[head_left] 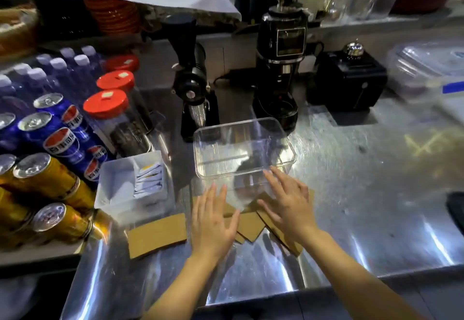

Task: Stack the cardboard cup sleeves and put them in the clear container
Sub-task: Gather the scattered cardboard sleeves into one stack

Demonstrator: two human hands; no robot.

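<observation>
Several flat brown cardboard cup sleeves [251,227] lie scattered on the steel counter in front of me, partly overlapping. One sleeve [157,235] lies apart to the left. My left hand [213,221] rests flat with fingers spread over the left sleeves. My right hand [288,201] lies flat, fingers spread, on the right sleeves. Neither hand grips anything. The clear container [244,121] stands just beyond my fingertips, with nothing visible inside.
A white tray [110,186] with sachets sits to the left, beside soda cans [47,169], red-lidded jars [105,104] and water bottles. Two black grinders [281,68] and a black box [349,81] stand behind the container. The counter edge runs below my forearms.
</observation>
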